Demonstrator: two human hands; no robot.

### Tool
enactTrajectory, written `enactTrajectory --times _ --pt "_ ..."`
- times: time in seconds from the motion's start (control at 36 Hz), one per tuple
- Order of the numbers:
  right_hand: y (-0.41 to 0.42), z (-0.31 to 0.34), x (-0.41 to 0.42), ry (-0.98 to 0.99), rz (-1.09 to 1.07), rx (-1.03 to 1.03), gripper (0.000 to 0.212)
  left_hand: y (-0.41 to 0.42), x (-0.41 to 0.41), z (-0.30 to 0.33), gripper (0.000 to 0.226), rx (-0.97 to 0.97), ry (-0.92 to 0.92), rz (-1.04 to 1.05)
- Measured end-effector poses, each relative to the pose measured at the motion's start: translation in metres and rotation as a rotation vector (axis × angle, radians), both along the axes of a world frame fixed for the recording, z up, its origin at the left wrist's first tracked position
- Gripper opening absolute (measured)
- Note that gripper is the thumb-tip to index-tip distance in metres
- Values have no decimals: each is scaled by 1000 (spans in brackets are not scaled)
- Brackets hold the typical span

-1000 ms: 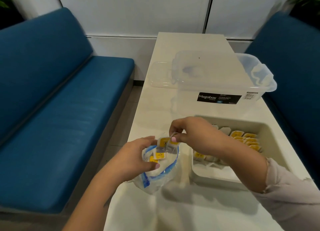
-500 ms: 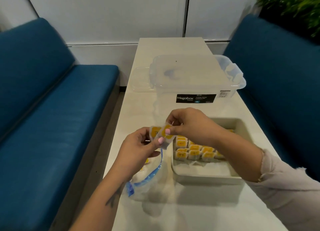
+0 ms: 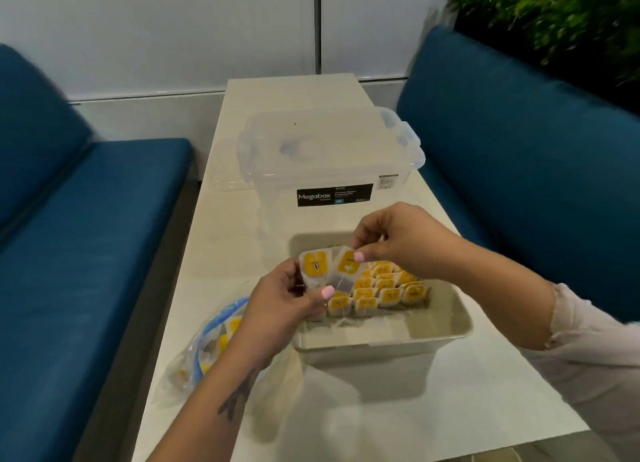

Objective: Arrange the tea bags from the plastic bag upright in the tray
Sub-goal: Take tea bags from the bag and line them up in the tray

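Observation:
Above the left rim of the beige tray (image 3: 446, 326), my left hand (image 3: 284, 302) pinches a yellow-labelled tea bag (image 3: 314, 266). Beside it, my right hand (image 3: 398, 240) pinches a second tea bag (image 3: 344, 267) by its top edge. The two bags touch each other. Several tea bags (image 3: 384, 288) stand upright in rows in the tray's middle. The clear plastic bag (image 3: 204, 351) with a blue zip lies on the table left of the tray, partly behind my left forearm, with a few tea bags inside.
A clear Megabox storage box (image 3: 329, 157) stands behind the tray on the white table (image 3: 398, 420). Blue benches (image 3: 86, 254) run along both sides. A green plant (image 3: 554, 18) is at the top right.
Both hands have risen from the plastic bag's mouth and moved right, over the tray's left rim, carrying the two tea bags. The plastic bag now lies released on the table.

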State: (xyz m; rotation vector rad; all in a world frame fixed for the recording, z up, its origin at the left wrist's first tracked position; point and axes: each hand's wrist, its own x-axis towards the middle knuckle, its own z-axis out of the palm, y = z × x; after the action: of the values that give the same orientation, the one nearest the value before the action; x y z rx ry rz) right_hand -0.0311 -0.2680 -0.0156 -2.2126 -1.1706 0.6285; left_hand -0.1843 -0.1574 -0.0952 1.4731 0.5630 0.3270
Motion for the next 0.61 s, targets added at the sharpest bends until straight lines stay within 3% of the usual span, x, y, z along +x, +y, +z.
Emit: enactTrajectory --times 0.33,0.61 --pt "-41 -38 29 -317 -49 -271 5 -22 16 -29 29 196 72 149" --pt "-43 -89 36 -469 8 -330 8 -31 19 -38 34 325 105 199"
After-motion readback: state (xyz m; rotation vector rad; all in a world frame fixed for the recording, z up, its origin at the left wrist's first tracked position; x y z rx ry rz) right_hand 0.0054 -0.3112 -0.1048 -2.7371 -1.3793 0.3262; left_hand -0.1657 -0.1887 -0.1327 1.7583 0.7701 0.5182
